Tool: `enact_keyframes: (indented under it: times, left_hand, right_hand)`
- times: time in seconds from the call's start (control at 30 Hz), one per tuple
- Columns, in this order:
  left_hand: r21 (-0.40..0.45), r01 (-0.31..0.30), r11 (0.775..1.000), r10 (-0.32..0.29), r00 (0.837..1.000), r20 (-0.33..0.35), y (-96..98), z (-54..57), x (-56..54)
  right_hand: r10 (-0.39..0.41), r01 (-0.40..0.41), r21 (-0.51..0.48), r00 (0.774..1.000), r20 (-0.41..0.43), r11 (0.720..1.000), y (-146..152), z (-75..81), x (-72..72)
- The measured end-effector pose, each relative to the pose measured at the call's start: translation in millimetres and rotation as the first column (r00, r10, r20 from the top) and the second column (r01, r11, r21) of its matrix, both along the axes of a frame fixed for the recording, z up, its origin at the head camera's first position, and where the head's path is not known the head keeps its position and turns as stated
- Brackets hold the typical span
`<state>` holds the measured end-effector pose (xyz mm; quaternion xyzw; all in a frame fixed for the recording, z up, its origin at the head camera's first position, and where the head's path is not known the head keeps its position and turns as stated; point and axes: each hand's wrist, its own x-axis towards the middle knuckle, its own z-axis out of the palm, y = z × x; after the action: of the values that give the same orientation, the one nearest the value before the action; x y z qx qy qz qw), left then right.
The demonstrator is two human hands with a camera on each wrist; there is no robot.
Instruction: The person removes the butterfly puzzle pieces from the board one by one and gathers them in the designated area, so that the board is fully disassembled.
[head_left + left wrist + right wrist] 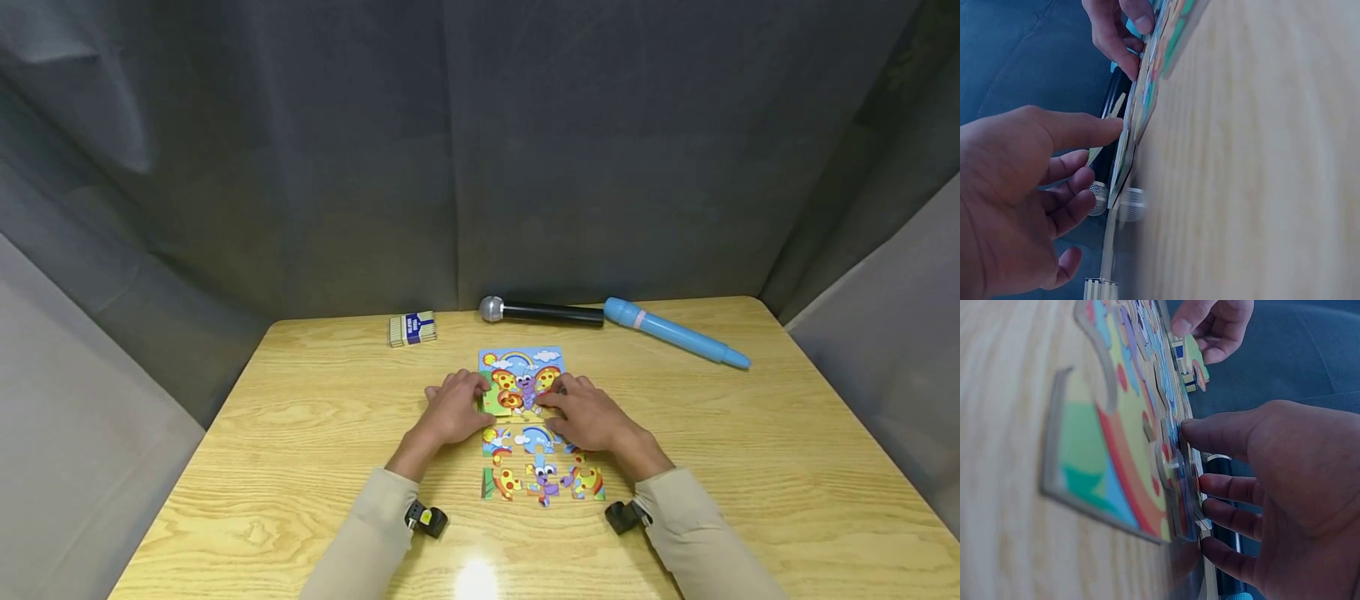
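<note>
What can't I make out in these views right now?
Head: the right hand covers part of the top-right loose puzzle piece.
Head: print on the small pack, too small to read.
Left wrist: the rest of the pack, cut off by the bottom edge.

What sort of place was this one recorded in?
Probably a curtained-off recording booth or set, judging by the dark curtain behind the wooden table and the black wrist cameras.
</note>
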<state>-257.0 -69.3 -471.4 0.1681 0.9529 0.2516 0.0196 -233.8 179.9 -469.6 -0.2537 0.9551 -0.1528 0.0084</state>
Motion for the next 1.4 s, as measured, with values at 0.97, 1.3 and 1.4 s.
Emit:
enact_keyframes:
  times: [0.97, 1.3, 1.4]
  left_hand:
    - [0.018, 0.07, 0.997, -0.069, 0.996, -0.047, -4.2, 8.0, 49.5]
    - [0.003, 0.108, 0.994, -0.108, 0.994, -0.034, -4.6, 8.5, 58.9]
    - [-0.002, 0.11, 0.994, -0.11, 0.993, -0.034, -4.6, 9.5, 61.2]
  right_hand:
    - [-0.001, 0.001, -0.011, 1.0, -0.005, 1.0, 0.3, -0.1, 0.5]
    - [-0.015, 0.015, -0.011, 1.0, 0.006, 1.0, 0.2, -1.5, -0.1]
    - [-0.016, 0.016, -0.011, 1.0, 0.004, 1.0, 0.3, -1.6, -0.6]
